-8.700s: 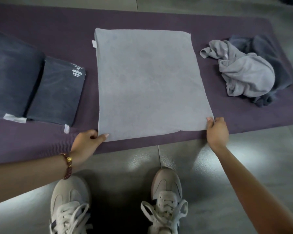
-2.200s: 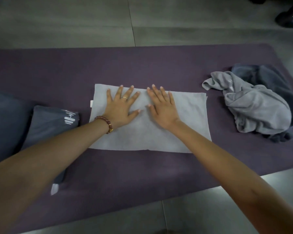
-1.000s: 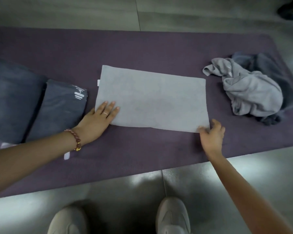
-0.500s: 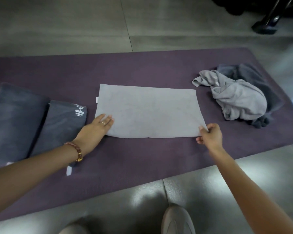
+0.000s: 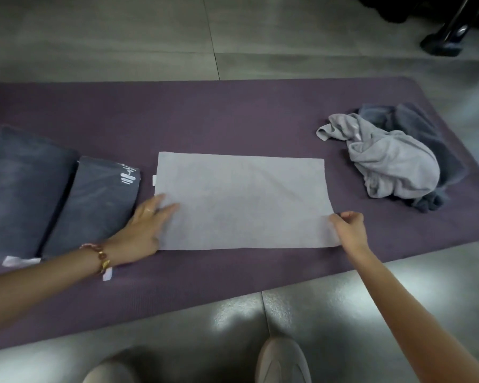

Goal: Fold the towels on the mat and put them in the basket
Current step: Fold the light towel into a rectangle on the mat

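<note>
We are folding the towel [image 5: 244,200] lying flat on the mat [image 5: 233,120], left hand [image 5: 147,226] pressing its left edge with straight fingers, right hand [image 5: 349,227] pinching its right corner, probably needing carrying leftward next.

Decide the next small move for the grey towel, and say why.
Probably lift the right end across to the left end. The light grey rectangular towel lies flat; the right hand pinches its near right corner, the left hand presses its left end.
</note>
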The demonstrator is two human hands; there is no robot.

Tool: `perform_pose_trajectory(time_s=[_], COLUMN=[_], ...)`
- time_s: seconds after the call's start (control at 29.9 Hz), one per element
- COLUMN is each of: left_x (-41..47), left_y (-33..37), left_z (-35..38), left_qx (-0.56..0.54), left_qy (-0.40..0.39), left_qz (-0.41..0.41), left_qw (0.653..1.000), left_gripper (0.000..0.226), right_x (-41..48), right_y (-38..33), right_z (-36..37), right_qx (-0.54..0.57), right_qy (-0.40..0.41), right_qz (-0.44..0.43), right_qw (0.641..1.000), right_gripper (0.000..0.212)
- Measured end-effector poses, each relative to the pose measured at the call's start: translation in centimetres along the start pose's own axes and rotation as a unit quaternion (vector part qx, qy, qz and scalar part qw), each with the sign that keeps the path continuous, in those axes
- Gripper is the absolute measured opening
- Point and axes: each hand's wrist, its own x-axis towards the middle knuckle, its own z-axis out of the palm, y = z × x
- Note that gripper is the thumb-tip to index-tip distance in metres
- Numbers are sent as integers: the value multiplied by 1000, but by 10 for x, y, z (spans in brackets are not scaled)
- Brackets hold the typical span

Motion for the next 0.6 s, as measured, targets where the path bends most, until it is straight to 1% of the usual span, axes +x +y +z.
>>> perform_pose_trajectory(time_s=[0.03, 0.07, 0.13, 0.17, 0.23, 0.33, 0.4, 0.47, 0.6], left_x=[11, 22, 50, 63, 82, 98, 101, 102, 103], left_y=[2, 3, 5, 7, 12, 16, 16, 13, 10], left_z=[-4, -8, -15, -17, -17, -15, -16, -17, -18], left_qx=[-78, -137, -196, -202, -195, -182, -189, -189, -162], left_qy=[58, 112, 191, 217, 248, 301, 325, 331, 324], left_qz=[-31, -67, -135, -162, -176, -158, -169, -165, -150], left_qw=[995, 982, 952, 941, 932, 923, 911, 910, 920], left_gripper=[81, 72, 58, 54, 48, 37, 33, 31, 31], right_x=[5, 10, 22, 30, 44, 60, 65, 67, 71], right_y=[-8, -17, -33, -41, -57, -73, -75, -73, -70], right_z=[2, 5, 11, 15, 22, 32, 34, 36, 41], right_qx=[-2, -5, -21, -30, -36, -35, -42, -35, -6], right_qy=[-9, -18, -32, -35, -21, -5, 6, 28, 59], right_qz=[-18, -29, -38, -40, -40, -33, -26, -20, 4], right_qw=[1000, 999, 999, 998, 998, 999, 999, 999, 998], right_gripper=[23, 30, 35, 31, 25, 32, 24, 17, 14])
